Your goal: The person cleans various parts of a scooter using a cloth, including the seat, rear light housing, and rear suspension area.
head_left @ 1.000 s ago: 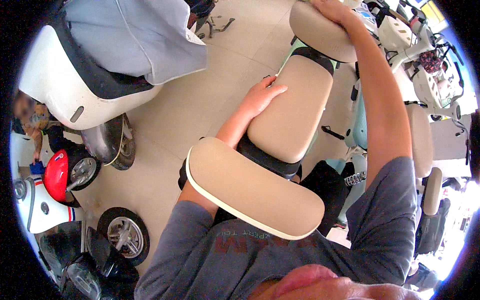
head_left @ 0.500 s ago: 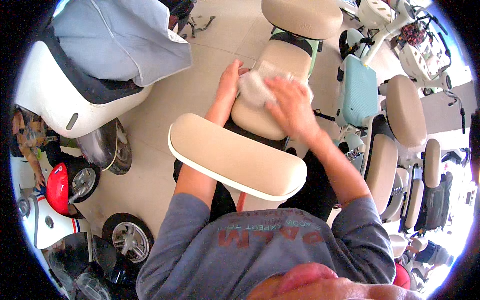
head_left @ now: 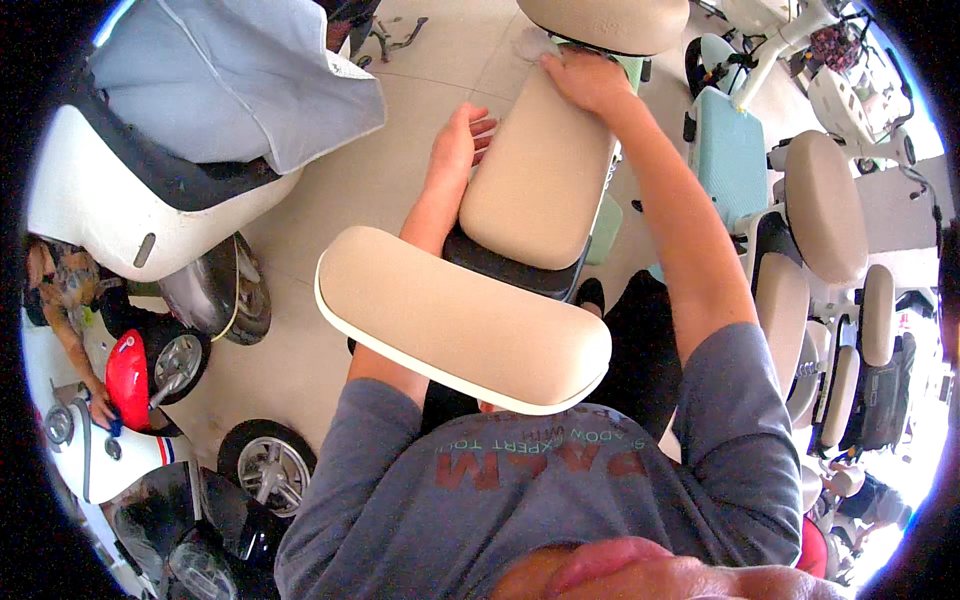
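A long beige scooter seat point(head_left: 540, 165) stretches away before me, set on a black base. My right hand point(head_left: 590, 78) reaches over its far end, fingers bent around a pale cloth point(head_left: 535, 44) that shows blurred past the fingertips; most of the cloth is hidden. Beside the seat's left edge is my left hand point(head_left: 465, 145), with its fingers stretched and apart, holding nothing. Closer to my chest, a beige padded backrest point(head_left: 465, 320) with a white rim crosses over my left forearm and covers part of it.
Another beige seat point(head_left: 610, 22) rises just beyond my right hand. A white scooter body point(head_left: 120, 215) under a grey cover point(head_left: 200, 85) stands at left. A light-blue box point(head_left: 727, 160) and more beige-seated scooters are at right. Another person's hand point(head_left: 103, 408) touches a white scooter at lower left.
My right hand has moved from the middle of the seat to its far end, taking the cloth along. The left hand stays by the left edge, its fingers now apart from the cloth.
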{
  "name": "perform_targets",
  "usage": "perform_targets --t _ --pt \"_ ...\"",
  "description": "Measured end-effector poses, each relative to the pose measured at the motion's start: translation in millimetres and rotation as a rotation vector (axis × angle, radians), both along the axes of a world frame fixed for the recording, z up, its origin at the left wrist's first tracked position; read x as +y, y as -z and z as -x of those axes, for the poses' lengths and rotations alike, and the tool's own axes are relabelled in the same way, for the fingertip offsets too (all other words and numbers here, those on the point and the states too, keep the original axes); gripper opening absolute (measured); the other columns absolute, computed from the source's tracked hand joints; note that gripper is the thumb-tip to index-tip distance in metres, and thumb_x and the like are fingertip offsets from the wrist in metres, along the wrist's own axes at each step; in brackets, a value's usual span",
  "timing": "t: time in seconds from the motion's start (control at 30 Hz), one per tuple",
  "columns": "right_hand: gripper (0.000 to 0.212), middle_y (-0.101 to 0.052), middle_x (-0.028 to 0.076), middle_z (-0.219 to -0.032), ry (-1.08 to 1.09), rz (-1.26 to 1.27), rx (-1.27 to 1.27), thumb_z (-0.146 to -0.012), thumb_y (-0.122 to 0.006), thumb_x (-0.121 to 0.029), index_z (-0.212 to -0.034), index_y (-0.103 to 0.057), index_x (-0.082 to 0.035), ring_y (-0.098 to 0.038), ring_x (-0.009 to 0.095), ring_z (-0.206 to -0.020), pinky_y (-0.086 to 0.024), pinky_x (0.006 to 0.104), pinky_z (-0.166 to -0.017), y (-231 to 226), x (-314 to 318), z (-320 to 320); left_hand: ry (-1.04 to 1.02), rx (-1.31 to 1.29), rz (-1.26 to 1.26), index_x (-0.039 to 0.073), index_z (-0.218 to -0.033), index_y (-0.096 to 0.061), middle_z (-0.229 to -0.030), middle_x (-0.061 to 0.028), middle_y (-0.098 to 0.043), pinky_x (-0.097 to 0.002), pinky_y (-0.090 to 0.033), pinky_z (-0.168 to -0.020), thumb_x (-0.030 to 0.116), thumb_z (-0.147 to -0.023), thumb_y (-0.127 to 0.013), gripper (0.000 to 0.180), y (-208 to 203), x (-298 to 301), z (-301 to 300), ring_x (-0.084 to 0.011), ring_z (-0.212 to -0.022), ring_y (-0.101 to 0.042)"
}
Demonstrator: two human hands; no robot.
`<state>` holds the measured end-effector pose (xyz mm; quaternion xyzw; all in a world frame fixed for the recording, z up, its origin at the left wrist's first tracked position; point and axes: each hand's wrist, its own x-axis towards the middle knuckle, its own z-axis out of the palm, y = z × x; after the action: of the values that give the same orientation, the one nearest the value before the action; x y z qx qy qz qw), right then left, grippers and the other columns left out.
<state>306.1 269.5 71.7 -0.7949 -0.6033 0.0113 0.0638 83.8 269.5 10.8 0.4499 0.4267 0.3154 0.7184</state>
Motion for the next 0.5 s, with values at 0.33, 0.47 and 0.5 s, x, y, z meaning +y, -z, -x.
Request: perform_targets --t 0.33,0.47,0.5 --pt "0.046 -0.052 0.009 -0.135 -0.541 -0.258 0.061 -0.093 -0.047 -0.038 -0.126 -0.056 -0.008 -0.041 0.024 -0.131 -0.026 0.047 -0.11 -4.3 -142.9 143.8 -0.058 -0.319 0.083 0.002 -0.137 -0.042 -0.136 -0.0194 -0.049 -0.0417 -0.039 -0.101 0.051 -0.096 -0.036 0.064 17.8 8.4 40.4 -0.0292 -0.119 -0.051" --pt "0.041 -0.05 0.007 -0.137 -0.49 -0.349 0.202 -0.092 -0.049 -0.031 -0.124 -0.058 -0.007 -0.037 0.026 -0.134 -0.024 0.0469 -0.111 -9.3 -217.4 149.0 0.133 -0.159 -0.28 0.008 -0.147 -0.031 -0.148 -0.0177 -0.035 -0.0394 -0.032 -0.108 0.052 -0.095 -0.039 0.068 -19.3 -45.2 55.4 -0.0323 -0.134 -0.037" --pt "0.041 -0.049 0.007 -0.138 -0.472 -0.354 0.235 -0.092 -0.048 -0.03 -0.124 -0.057 -0.006 -0.036 0.026 -0.135 -0.023 0.0465 -0.112 -7.7 -233.8 151.4 0.182 -0.043 -0.498 0.008 -0.147 -0.03 -0.148 -0.0176 -0.035 -0.039 -0.031 -0.109 0.049 -0.096 -0.04 0.066 -19.6 -58.8 62.8 -0.0314 -0.134 -0.036"
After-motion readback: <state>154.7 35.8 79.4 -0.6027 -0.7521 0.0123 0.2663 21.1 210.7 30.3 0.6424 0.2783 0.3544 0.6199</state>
